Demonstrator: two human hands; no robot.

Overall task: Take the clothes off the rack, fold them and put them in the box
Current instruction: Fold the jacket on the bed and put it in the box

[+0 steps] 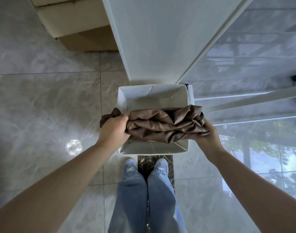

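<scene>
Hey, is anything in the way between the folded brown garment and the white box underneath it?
Nothing visible. Both hands, left and right, hold the brown garment directly over the open white box, whose visible interior looks bare.

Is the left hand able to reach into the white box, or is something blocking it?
Probably yes. The white box is open on top and looks empty, right under the folded brown garment. But the left hand and right hand both grip that garment, so it would go in with the bundle.
</scene>
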